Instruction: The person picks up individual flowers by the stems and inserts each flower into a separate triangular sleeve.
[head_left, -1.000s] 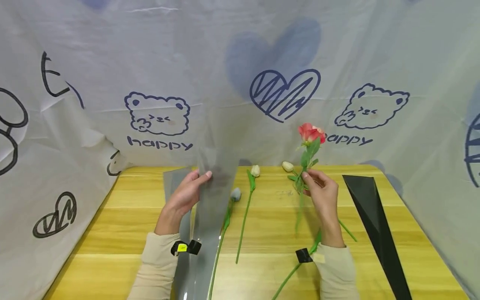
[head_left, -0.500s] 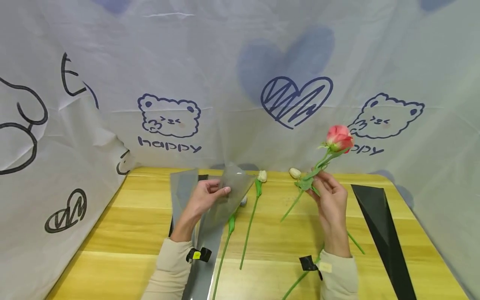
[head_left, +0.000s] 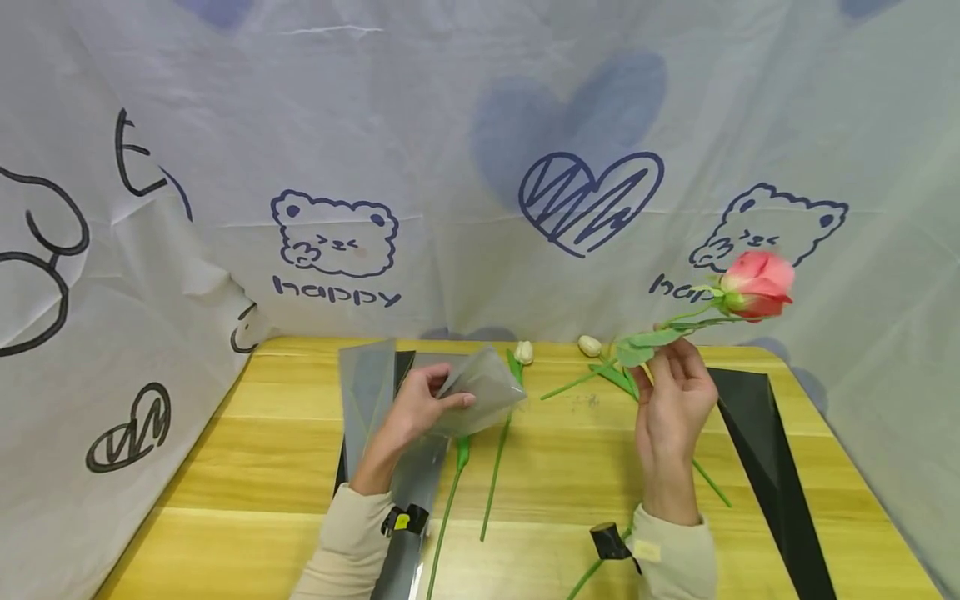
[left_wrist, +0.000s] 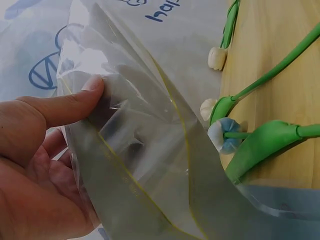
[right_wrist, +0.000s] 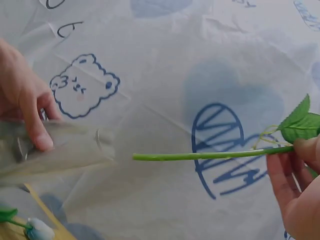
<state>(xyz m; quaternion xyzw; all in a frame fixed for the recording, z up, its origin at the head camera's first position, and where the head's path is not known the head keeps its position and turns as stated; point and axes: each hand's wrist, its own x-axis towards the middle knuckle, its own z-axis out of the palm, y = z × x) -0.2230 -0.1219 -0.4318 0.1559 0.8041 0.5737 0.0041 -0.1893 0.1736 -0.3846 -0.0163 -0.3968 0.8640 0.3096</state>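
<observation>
My left hand point(head_left: 420, 404) pinches a clear grey flower sleeve point(head_left: 483, 390) between thumb and fingers. In the left wrist view, gold lines point(left_wrist: 187, 150) run along the see-through film. My right hand point(head_left: 678, 408) holds an artificial pink rose point(head_left: 756, 286) by its leafy stem. The bloom leans to the right, and the bare stem end points left. Seen from the right wrist, that green stem point(right_wrist: 200, 156) ends a short gap away from the right end of the sleeve.
White tulips point(head_left: 524, 352) point(head_left: 589, 347) and a blue-and-white tulip point(left_wrist: 225, 135) lie on the wooden table. More grey sleeves point(head_left: 367, 375) lie under my left arm. Folded black wrapping point(head_left: 757, 450) lies at the right. A printed cloth point(head_left: 465, 108) hangs behind the table.
The rose has tipped from upright to leaning right, its stem end swinging left and up. The sleeve has tilted down from upright to point right, toward the stem.
</observation>
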